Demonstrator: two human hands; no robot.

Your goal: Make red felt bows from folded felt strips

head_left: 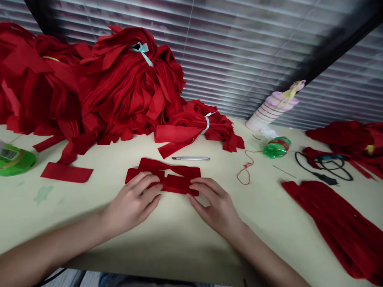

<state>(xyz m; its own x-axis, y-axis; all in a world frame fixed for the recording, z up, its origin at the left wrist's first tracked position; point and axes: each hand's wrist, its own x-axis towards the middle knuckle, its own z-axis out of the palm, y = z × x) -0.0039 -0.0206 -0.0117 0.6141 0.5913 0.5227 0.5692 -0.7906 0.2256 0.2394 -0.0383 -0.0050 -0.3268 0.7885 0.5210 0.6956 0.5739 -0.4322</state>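
Two hands at the table. Left hand [133, 203] lies palm down on the left half of a crossed bundle of red felt strips [176, 185], fingers spread, not closed around it. Right hand [217, 207] sits the same way on the right half, fingertips [194, 187] on the felt; a wide, flat hold in both, no pinch visible. Bundle lies on a cream table [89, 211], between the hands, at least three strips layered, exact count hidden.

Just above it: one craft knife [190, 158], apart from the felt. One loose red strip [66, 172] lies further left.

Back left: one large red felt heap [128, 87] with a pale blue tie [142, 52]. Beside it, one smaller tied bundle [191, 127].

Right side: one red thread [245, 169], one green plastic bottle [277, 147], one pink-and-white cone [271, 107], one black cable [323, 169], two red cloth pieces [332, 223] [350, 139]. Far left, one green roll [13, 159].
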